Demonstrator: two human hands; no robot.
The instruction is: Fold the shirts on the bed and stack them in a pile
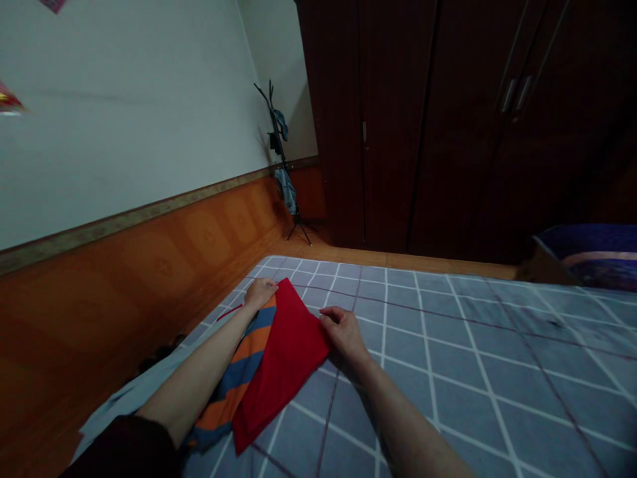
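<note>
A plain red piece of clothing (287, 345) lies partly folded on the bed, its exact kind unclear. My left hand (261, 292) pinches its upper left corner. At its right edge, my right hand (343, 330) grips the cloth between thumb and fingers. Beside the red cloth, under my left forearm, is an orange and blue striped garment (249, 352), partly hidden by the arm. A thin red cord (229, 311) shows just left of my left wrist.
The bed has a grey checked sheet (448, 345). Beyond its far edge stand a dark wardrobe (388, 133) and a coat rack (283, 156) with clothes. A cardboard box (545, 265) with purple fabric (597, 242) sits at the right. An orange-panelled wall (164, 265) runs along the left.
</note>
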